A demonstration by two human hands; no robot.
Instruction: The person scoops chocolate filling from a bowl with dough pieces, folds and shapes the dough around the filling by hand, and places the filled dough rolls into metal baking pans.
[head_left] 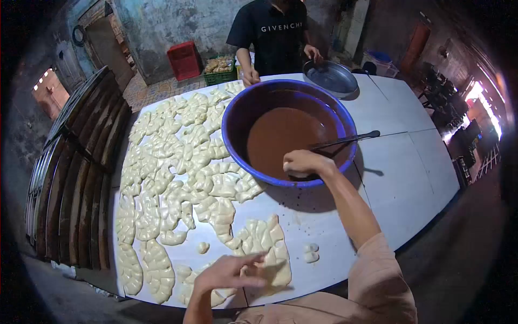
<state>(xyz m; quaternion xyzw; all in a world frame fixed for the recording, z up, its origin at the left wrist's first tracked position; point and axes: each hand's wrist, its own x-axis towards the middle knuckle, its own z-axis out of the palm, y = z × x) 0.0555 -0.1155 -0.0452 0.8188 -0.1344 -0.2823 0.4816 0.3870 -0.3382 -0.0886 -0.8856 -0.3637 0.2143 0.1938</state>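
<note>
My right hand (pixel 306 163) is curled closed over the near inside edge of a large blue tub (pixel 229 135). Brown filling (pixel 283 132) lies in the tub, and a dark-handled utensil (pixel 353 138) rests across its right rim. What my right fingers hold, if anything, is hidden. Lower down, my left hand (pixel 229 272) has its fingers spread apart over a sheet of pale dough (pixel 270 243) at the table's near edge. It appears to hold nothing; whether it touches the dough I cannot tell. Small dough pieces (pixel 311 252) sit to the right of that sheet.
Many flattened dough pieces (pixel 162 162) cover the left of the white table (pixel 410 156). A person in a black shirt (pixel 270 40) stands across it, near a round metal pan (pixel 330 78). Stacked trays (pixel 75 178) stand at left; red (pixel 183 59) and green crates (pixel 219 77) are behind.
</note>
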